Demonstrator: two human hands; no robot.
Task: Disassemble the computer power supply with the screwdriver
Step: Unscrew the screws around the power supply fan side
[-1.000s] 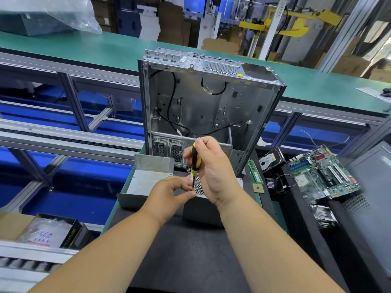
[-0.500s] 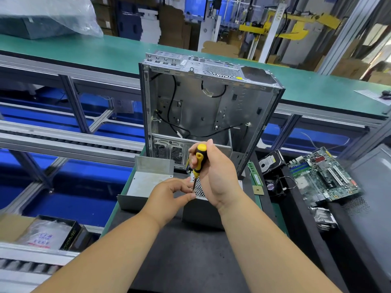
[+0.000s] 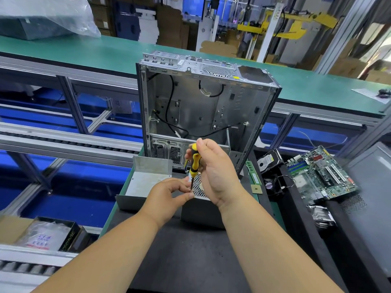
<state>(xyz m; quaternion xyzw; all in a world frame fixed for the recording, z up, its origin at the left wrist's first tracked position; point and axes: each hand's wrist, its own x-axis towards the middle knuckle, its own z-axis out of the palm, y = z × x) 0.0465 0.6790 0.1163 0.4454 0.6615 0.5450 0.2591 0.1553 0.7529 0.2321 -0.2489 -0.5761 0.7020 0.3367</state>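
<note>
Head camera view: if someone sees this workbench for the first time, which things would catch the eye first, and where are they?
The eye lands first on the yellow-and-black screwdriver, held upright in the right hand at the centre, tip down at the perforated grille of the grey power supply, which the left hand steadies. Directly behind stands the emptied computer case, open side toward the camera. At the right lies a green motherboard.

Black mat (image 3: 190, 261) carries power supply (image 3: 201, 210), metal cover (image 3: 146, 185), computer case (image 3: 203, 106).

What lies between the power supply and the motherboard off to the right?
Head view: a green memory stick, a small square chip, a hard drive and a small fan lie between power supply and motherboard.
</note>
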